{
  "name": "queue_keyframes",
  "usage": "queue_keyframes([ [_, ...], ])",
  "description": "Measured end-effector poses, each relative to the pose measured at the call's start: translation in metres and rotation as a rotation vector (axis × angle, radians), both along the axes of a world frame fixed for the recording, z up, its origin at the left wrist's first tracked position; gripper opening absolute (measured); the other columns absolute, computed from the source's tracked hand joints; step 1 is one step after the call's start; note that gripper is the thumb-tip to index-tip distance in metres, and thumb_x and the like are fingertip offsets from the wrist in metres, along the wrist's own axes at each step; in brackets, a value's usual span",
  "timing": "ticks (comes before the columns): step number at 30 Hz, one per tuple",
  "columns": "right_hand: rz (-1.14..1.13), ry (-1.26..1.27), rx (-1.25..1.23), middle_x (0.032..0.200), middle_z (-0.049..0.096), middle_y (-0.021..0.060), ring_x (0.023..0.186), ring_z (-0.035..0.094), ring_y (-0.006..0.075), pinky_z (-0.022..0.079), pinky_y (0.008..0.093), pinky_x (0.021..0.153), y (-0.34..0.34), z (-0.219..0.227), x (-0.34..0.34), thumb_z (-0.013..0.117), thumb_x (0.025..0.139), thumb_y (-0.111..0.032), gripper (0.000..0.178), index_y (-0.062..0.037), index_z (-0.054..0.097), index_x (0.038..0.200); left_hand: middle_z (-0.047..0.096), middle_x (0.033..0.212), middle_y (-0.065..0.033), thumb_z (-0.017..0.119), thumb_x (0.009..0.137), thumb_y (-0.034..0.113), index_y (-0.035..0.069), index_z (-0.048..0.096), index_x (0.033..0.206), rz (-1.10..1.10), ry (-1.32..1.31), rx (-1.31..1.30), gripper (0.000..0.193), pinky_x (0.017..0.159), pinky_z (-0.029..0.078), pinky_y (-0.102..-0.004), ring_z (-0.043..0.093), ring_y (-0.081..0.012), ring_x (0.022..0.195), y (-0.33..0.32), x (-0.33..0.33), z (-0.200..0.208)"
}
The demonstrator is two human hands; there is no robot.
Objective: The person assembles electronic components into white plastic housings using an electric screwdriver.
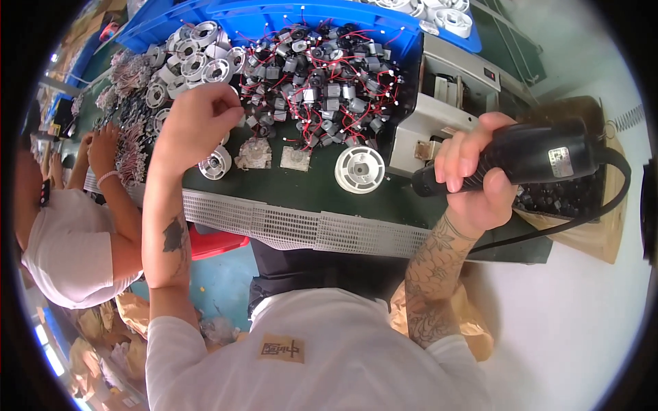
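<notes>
Driver (pixel 534 149): black, corded, slanting over the bench's (pixel 274 186) right end, its narrow end toward the left.
Right hand (pixel 467 152): closed around the driver.
Left hand (pixel 200 122): raised, fingers curled toward the thumb; cannot tell whether anything is pinched there.
White wheel (pixel 360 170): flat on the bench, left of the driver, apart from it.
Motors (pixel 332 90): heaped behind the wheel, red wires among them.
Machine (pixel 416 129): grey, right of the motors.
</notes>
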State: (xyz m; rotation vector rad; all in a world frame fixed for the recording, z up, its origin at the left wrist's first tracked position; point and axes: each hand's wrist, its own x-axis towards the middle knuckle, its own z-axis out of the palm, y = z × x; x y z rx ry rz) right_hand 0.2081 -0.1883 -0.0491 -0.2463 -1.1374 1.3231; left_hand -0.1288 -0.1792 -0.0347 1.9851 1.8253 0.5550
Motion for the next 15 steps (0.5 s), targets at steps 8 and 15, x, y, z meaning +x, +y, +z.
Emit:
queue_keyframes([
  [8,-0.019,0.0,-0.007,0.07,0.053,0.0068,0.052,0.05,0.0158,0.043,0.0315,0.05,0.001,-0.001,0.002,0.072,0.079,-0.023,0.063,0.0057,0.041,0.125,0.06,0.081,0.0,0.062,0.084,0.006,0.001,0.057,0.084,-0.139,-0.389,-0.062,0.007,0.063,0.04,-0.0205,0.05,-0.005,0.071,-0.006,0.056,0.02],
  [15,-0.01,0.011,-0.014,0.071,0.054,0.0078,0.052,0.051,0.016,0.044,0.0325,0.051,0.002,-0.002,0.006,0.07,0.078,-0.018,0.059,0.0061,0.042,0.123,0.065,0.093,-0.0101,0.058,0.087,0.0,0.0,0.054,0.089,-0.338,-0.934,-0.258,0.004,0.079,0.047,-0.026,0.061,-0.0146,0.089,-0.007,0.096,0.006],
])
